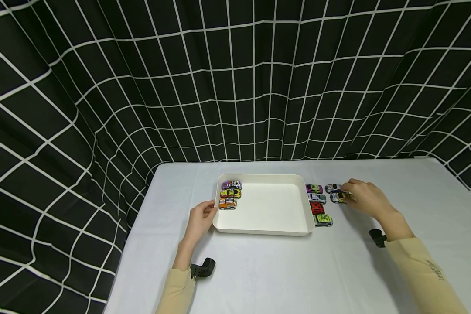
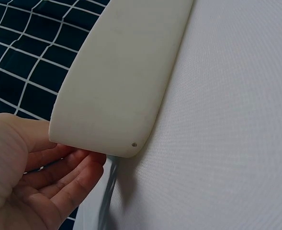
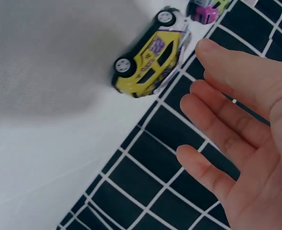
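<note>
A white tray [image 1: 271,205] lies on the table, and my left hand [image 1: 201,216] grips its left wall by the rim. In the left wrist view, the thumb reaches the top edge of the tray [image 2: 112,81] while the fingers [image 2: 78,179] bend beside the wall. My right hand [image 1: 365,197] hovers over a yellow and white toy car [image 1: 339,197] right of the tray. The right wrist view shows its fingers [image 3: 212,115] loosely bent and apart from the yellow toy car [image 3: 152,60], with nothing between them. A white toy car [image 1: 332,188] sits just behind.
Inside the tray, along its left side, stand a purple car [image 1: 231,185], a yellow car [image 1: 230,193] and an orange car [image 1: 227,203]. Against its right side are several more, including a red car [image 1: 317,208] and a green car [image 1: 323,220]. A black grid curtain [image 1: 255,87] hangs behind.
</note>
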{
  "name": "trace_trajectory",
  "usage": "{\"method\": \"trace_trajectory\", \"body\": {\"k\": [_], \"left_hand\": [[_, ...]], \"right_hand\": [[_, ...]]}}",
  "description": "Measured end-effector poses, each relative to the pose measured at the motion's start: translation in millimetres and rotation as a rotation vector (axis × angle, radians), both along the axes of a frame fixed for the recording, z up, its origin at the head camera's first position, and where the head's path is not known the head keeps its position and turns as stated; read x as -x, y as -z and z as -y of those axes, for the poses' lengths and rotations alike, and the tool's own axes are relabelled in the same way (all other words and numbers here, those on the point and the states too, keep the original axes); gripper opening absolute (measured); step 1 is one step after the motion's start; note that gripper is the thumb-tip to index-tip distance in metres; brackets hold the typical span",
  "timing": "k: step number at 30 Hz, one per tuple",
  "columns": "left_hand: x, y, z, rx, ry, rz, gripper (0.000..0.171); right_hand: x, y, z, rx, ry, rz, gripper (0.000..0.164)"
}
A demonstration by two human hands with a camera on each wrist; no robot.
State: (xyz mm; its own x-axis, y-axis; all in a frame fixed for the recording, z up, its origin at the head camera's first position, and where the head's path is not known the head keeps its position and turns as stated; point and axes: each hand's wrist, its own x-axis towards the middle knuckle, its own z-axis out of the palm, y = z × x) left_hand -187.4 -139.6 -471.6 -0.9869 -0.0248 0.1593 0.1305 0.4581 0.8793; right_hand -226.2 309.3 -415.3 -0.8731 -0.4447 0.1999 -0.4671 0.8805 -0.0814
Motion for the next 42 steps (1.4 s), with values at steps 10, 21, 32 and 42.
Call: {"method": "trace_trajectory", "body": {"k": [10, 21, 32, 42], "left_hand": [[-0.6, 0.0, -0.4, -0.003, 0.002, -0.005, 0.026], [-1.3, -0.5, 0.0, -0.002, 0.005, -0.002, 0.026], [-1.2, -2.3, -0.7, -0.010, -0.008, 0.030, 0.027], [-0.1, -1.0, -0.2, -0.012, -0.002, 0.023, 0.027]], "right_hand": [[0.5, 5.9, -11.9, 0.031, 0.010, 0.041, 0.026], [6.3, 17.6, -16.7, 0.040, 0.050, 0.081, 0.025], [7.8, 24.5, -18.4, 0.057, 0.068, 0.056, 0.022], [8.4, 24.5, -18.8, 0.064, 0.039, 0.000, 0.019]]}}
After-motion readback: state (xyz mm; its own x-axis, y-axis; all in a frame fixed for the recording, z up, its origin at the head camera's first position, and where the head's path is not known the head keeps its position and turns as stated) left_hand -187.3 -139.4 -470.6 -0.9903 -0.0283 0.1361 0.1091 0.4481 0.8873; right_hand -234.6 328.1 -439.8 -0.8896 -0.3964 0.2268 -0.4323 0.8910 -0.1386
